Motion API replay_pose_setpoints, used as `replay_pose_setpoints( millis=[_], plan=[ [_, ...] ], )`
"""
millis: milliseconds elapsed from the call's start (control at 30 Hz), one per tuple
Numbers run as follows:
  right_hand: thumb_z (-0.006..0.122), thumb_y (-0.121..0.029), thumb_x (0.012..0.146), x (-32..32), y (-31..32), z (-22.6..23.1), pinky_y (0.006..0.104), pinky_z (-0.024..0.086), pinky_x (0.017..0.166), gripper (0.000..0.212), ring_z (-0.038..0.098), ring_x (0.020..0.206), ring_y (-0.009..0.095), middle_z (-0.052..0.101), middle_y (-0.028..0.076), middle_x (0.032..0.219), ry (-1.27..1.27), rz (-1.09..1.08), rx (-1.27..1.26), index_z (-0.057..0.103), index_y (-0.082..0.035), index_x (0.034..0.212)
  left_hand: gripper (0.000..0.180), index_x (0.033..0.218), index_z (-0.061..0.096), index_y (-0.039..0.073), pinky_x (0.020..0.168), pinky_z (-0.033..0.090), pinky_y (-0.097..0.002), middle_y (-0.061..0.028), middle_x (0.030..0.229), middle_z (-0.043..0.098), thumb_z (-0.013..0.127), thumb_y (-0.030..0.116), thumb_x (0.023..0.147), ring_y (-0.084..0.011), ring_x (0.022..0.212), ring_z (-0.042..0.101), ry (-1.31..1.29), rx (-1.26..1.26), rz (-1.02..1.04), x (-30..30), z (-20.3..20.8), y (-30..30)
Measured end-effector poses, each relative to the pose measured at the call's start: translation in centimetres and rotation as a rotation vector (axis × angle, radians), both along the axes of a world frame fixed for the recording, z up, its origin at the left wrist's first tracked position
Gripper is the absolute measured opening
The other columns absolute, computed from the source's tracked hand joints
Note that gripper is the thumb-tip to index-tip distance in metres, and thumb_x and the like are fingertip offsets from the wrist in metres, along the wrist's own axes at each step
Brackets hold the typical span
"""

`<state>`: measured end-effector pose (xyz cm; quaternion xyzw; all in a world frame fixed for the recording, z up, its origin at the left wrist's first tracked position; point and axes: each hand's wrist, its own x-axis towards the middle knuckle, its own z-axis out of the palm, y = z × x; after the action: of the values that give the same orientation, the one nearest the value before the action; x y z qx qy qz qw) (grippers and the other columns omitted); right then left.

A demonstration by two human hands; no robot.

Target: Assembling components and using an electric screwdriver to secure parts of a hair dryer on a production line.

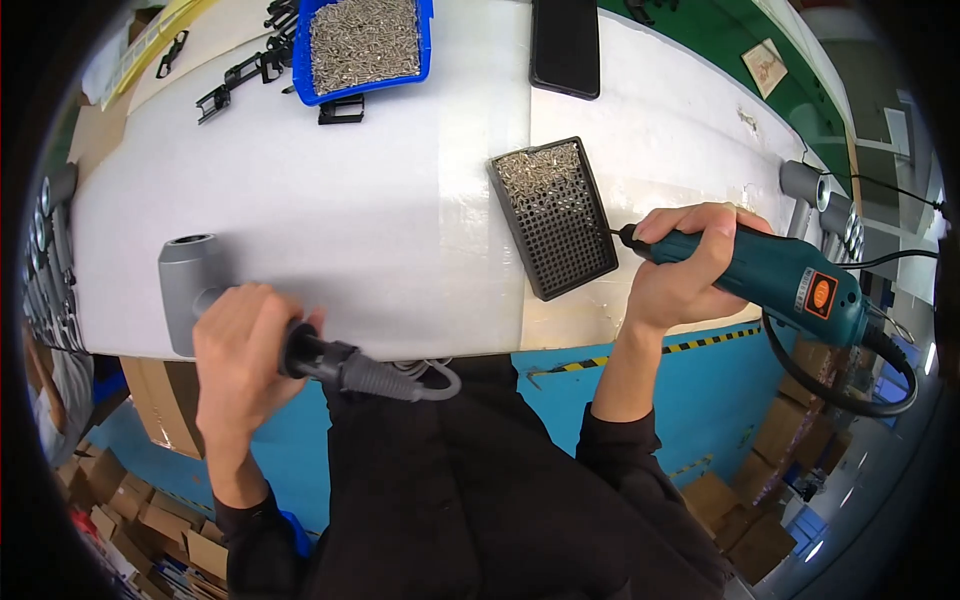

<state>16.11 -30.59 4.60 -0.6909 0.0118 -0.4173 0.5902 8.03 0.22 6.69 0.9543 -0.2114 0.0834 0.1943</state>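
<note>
Dark clothing (430, 490) covers the person's torso, on the near side of the black tray (572, 262). Left of that tray and nearer the person, the left hand (240, 345) is wrapped around the handle of a grey dryer-shaped unit (180, 290). Its barrel runs near to far, a ring-shaped opening at the far end; its handle slants rightward and toward the person, ending in a ribbed grey sleeve and cord (452, 385). Just right of the tray, the right hand (685, 255) grips a green electric screwdriver (775, 280). Its long axis slants: the thin bit points left at the tray's right edge, contact unclear, while the rear end lies rightward and nearer the person, trailing a black cable (840, 400). Small silvery screws (540, 172) heap in the tray's far end. Beyond the tray lies a flat black slab (565, 50); beyond and left of it, a blue bin (427, 50) of small metal parts (362, 45). More grey units (800, 183) lie far right of the tray.
</note>
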Motion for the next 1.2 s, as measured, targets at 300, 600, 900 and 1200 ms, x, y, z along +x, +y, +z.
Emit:
replay_pose_setpoints(
  millis=[300, 600, 900, 1200],
  plan=[
    [0.041, -0.027, 0.098, -6.5, -0.1, 5.3, 0.0252, 0.034, 0.034, 0.023, 0.041, 0.038, 0.012, 0.043, 0.002, 0.066, -0.362, 0.251, 0.402, 0.042, -0.006, 0.089, 0.024, 0.073, 0.05, 0.007, 0.05, 0.042, -0.0364, -0.0077, 0.061, 0.05, 0.073, 0.01, 0.072, -0.0259, 0.054, 0.054, -0.034, -0.086, 0.053, -0.3, -0.8, -3.9],
    [0.045, -0.026, 0.098, -10.0, 8.7, 5.1, 0.0335, 0.044, 0.032, 0.03, 0.039, 0.039, 0.02, 0.044, 0.009, 0.076, -0.405, 0.617, 0.844, 0.036, -0.002, 0.115, 0.026, 0.073, 0.054, 0.006, 0.048, 0.04, -0.0332, -0.0067, 0.059, 0.052, 0.08, 0.011, 0.072, -0.0244, 0.05, 0.051, -0.078, -0.131, 0.127, -1.0, -1.3, -4.5],
    [0.041, -0.023, 0.099, -10.1, 10.2, 3.3, 0.0385, 0.051, 0.037, 0.03, 0.049, 0.043, 0.025, 0.047, 0.014, 0.081, -0.37, 0.649, 0.79, 0.033, -0.003, 0.12, 0.026, 0.075, 0.054, 0.006, 0.048, 0.04, -0.0329, -0.0068, 0.059, 0.053, 0.08, 0.01, 0.072, -0.0246, 0.049, 0.051, -0.072, -0.168, 0.107, -0.6, -1.5, -4.3],
    [0.039, -0.024, 0.099, -9.9, 10.8, 2.5, 0.0385, 0.052, 0.039, 0.031, 0.05, 0.043, 0.026, 0.048, 0.015, 0.082, -0.375, 0.63, 0.895, 0.033, -0.002, 0.121, 0.026, 0.075, 0.054, 0.006, 0.048, 0.04, -0.0332, -0.0069, 0.059, 0.052, 0.079, 0.009, 0.072, -0.0248, 0.049, 0.051, -0.076, -0.177, 0.096, -0.6, -1.5, -4.2]
  ],
)
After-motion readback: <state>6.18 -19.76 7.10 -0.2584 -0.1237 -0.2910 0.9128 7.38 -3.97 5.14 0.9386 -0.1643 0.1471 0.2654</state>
